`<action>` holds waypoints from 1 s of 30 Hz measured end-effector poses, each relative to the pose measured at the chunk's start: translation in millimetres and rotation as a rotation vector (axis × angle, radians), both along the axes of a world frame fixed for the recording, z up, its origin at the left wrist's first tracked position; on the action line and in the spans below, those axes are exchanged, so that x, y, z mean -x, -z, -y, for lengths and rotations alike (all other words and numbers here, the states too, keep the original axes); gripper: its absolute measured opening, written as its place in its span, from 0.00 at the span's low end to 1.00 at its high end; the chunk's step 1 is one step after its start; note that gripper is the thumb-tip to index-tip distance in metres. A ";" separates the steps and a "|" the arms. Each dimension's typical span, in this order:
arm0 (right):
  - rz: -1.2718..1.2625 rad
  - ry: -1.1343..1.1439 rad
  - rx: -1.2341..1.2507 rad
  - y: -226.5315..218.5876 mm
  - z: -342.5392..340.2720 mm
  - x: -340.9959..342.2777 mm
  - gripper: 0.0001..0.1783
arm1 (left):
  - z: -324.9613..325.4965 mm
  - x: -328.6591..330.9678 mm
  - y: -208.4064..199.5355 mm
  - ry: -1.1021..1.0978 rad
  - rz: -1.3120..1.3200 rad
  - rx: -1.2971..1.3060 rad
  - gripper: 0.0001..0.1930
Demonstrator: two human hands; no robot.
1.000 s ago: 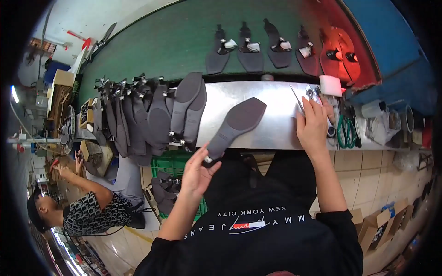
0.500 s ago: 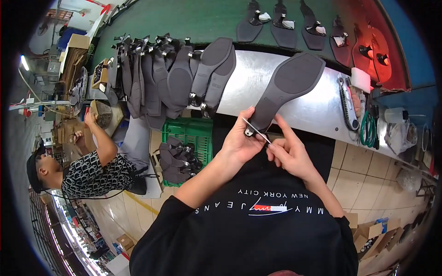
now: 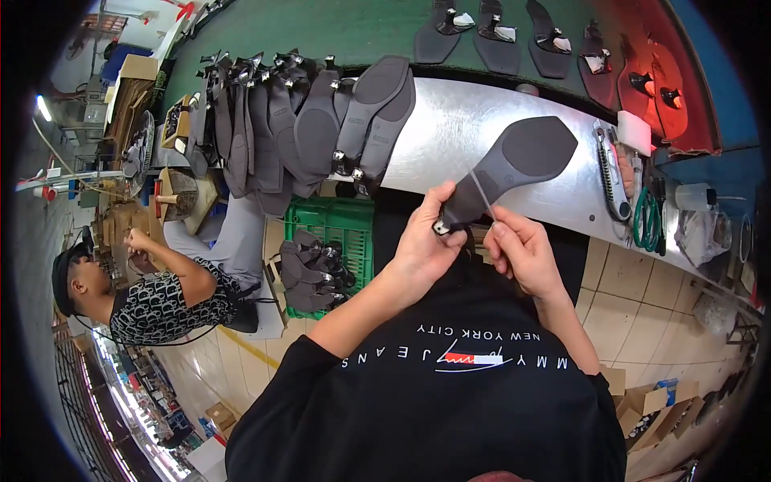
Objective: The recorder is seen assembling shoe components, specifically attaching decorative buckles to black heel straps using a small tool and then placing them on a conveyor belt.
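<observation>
Above the near edge of the metal bench (image 3: pixel 450 120), the person's left hand (image 3: pixel 427 243) grips a dark sole (image 3: pixel 536 151) by its narrow end, broad end angled away rightward; the right hand (image 3: pixel 522 253) pinches a thin, blurred tool (image 3: pixel 482 193) over the sole's narrow part.

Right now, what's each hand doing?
Left hand: closed, holding a dark shoe sole by its narrow end.
Right hand: closed, holding a thin tool, blurred.
</observation>
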State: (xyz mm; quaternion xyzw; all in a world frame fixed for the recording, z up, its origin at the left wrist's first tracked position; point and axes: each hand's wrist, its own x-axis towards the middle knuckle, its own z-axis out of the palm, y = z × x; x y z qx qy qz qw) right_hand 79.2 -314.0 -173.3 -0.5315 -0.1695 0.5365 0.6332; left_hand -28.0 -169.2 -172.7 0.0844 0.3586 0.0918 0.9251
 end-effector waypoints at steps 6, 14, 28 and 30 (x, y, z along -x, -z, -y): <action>-0.153 -0.111 0.011 -9.9 -8.8 17.6 0.33 | 4.6 -18.4 -4.6 -0.203 -0.182 -0.907 0.33; -0.502 0.020 -0.159 -13.7 -4.8 0.4 0.17 | 3.2 -12.3 -0.8 -0.190 -0.098 -0.995 0.36; 0.925 0.033 -0.193 -22.4 -12.2 25.0 0.05 | -3.4 -12.7 -13.1 -0.173 -0.042 -0.885 0.41; 0.967 -0.001 -0.294 -20.7 -11.4 30.4 0.06 | -2.7 -16.3 -24.5 -0.180 -0.114 -0.698 0.39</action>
